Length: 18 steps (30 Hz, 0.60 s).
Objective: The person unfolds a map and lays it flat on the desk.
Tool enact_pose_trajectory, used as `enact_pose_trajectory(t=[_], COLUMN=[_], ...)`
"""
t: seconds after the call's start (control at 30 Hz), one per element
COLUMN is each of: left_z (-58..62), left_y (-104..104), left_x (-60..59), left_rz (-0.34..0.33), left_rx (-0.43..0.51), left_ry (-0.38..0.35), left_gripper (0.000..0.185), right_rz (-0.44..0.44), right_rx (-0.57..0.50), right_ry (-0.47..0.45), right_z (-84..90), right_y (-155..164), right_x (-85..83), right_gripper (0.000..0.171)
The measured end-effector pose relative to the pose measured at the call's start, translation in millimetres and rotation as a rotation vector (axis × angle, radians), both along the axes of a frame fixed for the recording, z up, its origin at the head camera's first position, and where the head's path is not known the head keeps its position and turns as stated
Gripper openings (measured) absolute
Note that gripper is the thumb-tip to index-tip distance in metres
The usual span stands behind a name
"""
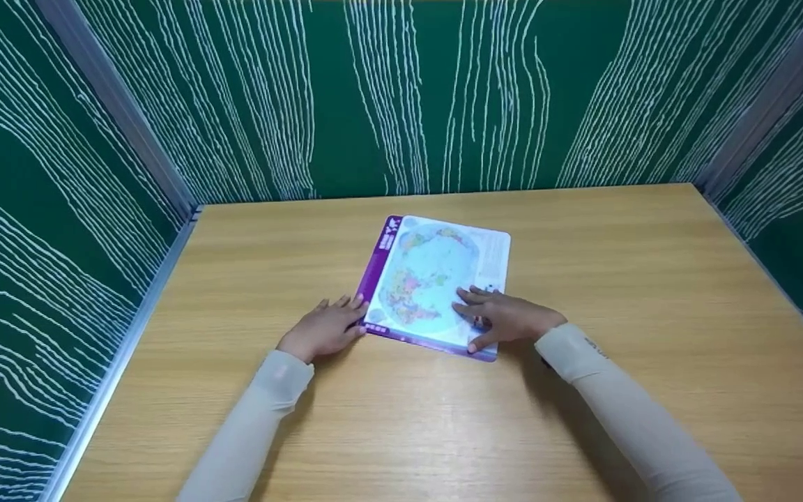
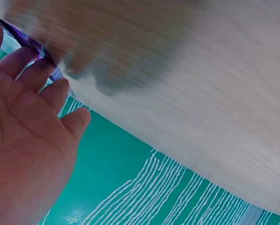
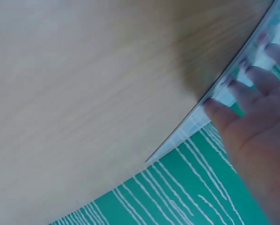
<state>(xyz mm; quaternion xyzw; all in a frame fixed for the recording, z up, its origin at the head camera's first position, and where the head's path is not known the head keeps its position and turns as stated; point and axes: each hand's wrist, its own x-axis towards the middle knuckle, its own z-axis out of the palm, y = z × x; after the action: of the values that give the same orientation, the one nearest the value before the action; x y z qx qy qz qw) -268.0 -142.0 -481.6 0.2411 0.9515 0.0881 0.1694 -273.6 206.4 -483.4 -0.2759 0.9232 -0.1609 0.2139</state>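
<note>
Pale sleeves (image 1: 628, 422) front a purple-edged map (image 1: 443, 261) beneath the right hand (image 1: 506, 318), fingers spread; left hand (image 1: 326, 329), fingers parted, touches its edge.

The flat rectangular purple-and-white map sheet (image 1: 436, 261) looks smooth and glossy, like plastic or coated card; which one, I cannot tell. The light-brown wood-grain surface (image 1: 387, 425) appears smooth, with a soft shine. The pale beige sleeves (image 1: 631, 418) seem of matt, slightly creased cloth. The straight grey posts (image 1: 123, 104) look metallic.
</note>
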Motion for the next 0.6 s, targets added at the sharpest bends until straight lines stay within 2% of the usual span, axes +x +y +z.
enact_pose_trajectory(t=[0.37,0.6], left_z=[-1.4,-3.7], left_y=[7.2,9.2], left_x=[15.4,22.2], left_rz=[-0.016,-0.072], left_rx=[0.006,0.001], left_ry=[0.002,0.026], left_gripper=[0.056,0.056], right_rz=[-0.007,-0.024], right_rx=[-0.021,-0.027], right_ry=[-0.049,-0.099], right_z=[3.8,6.5], right_y=[16.1,20.6], right_x=[-12.7,-20.2], right_gripper=[0.082,0.082])
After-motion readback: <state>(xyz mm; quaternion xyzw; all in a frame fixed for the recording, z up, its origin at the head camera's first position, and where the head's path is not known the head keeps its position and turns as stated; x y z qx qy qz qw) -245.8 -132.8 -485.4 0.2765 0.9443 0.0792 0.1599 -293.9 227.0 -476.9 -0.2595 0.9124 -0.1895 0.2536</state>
